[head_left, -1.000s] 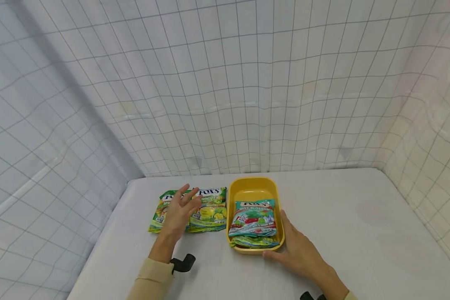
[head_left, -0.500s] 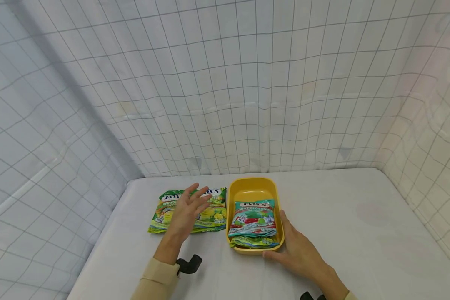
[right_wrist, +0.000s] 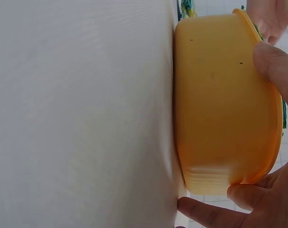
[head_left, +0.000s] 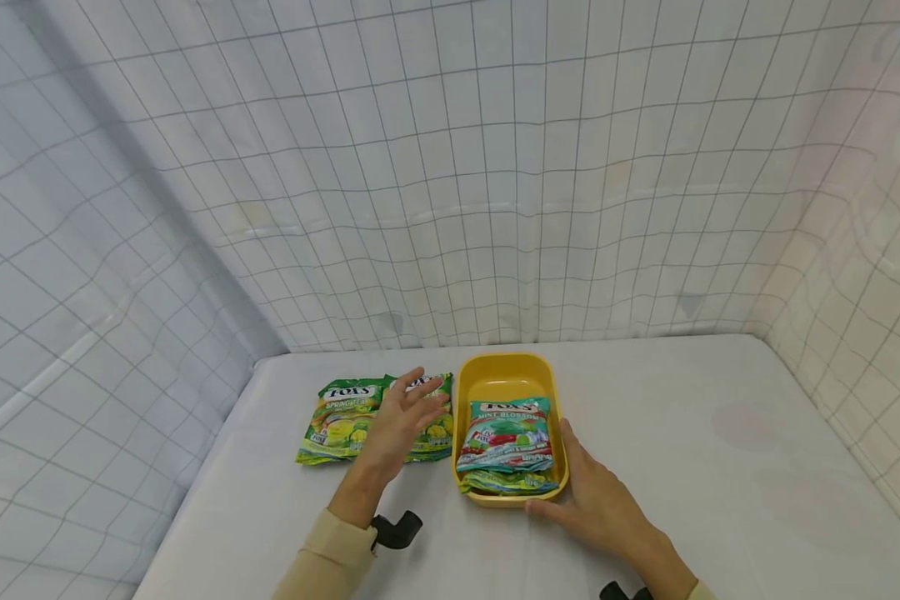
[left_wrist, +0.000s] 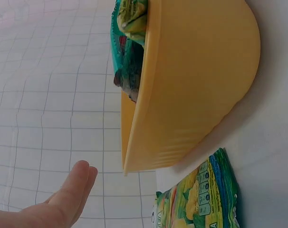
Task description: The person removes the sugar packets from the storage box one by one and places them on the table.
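Note:
A yellow plastic tub stands on the table with a teal Fox's Mint Blossom candy bag on top of a green-yellow bag. My right hand holds the tub at its near right corner, thumb on the near wall and fingers along the right side. To the tub's left lie two green-yellow candy bags, the left one labelled Spring Tea, the other partly covered by my left hand. That hand hovers with fingers spread and holds nothing; the left wrist view shows its fingertips apart from the tub.
A white cloth covers the table. White sheeting with a dark grid hangs along the back and both sides. Both wrists wear black mounts, the left one in fuller view.
My left hand has moved right, from over the left Spring Tea bag to over the bag beside the tub. My right hand and the tub have stayed in place.

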`<state>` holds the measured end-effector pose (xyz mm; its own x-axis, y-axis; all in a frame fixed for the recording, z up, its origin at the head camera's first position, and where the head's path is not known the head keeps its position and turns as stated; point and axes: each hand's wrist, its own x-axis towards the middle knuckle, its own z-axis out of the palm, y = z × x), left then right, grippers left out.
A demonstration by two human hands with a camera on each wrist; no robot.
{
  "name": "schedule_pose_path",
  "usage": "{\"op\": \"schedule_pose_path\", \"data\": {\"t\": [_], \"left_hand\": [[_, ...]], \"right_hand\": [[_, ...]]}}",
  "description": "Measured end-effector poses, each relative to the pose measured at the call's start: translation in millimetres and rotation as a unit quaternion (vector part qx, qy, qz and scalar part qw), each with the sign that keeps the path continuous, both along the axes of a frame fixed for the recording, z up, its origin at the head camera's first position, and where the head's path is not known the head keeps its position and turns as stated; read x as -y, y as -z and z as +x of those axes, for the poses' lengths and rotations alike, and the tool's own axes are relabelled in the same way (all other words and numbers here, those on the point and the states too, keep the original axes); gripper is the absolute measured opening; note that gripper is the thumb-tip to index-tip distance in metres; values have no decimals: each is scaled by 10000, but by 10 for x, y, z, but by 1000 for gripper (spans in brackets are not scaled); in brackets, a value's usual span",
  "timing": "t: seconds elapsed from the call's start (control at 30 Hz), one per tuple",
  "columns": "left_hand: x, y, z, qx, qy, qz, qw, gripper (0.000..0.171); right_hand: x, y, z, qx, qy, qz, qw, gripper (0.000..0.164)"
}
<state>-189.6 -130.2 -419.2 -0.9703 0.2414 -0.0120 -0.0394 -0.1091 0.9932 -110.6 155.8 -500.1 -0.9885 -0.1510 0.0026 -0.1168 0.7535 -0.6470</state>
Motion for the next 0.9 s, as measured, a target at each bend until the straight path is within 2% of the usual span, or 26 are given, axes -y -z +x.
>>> {"op": "schedule_pose_path", "data": {"t": [0.27, 0.7, 0.9], "left_hand": [[-81, 30, -11, 36, 85, 68, 9999, 71], [-186, 74, 7, 249, 367, -250, 9987, 78], [-233, 98, 28, 273, 480, -590, 9967, 80]], "right_hand": [[-2, -8, -5, 4, -38, -17, 10000, 133], [-9, -9, -6, -7, -61, -60, 10000, 133], [-11, -1, 0, 45, -29, -82, 10000, 133]]}}
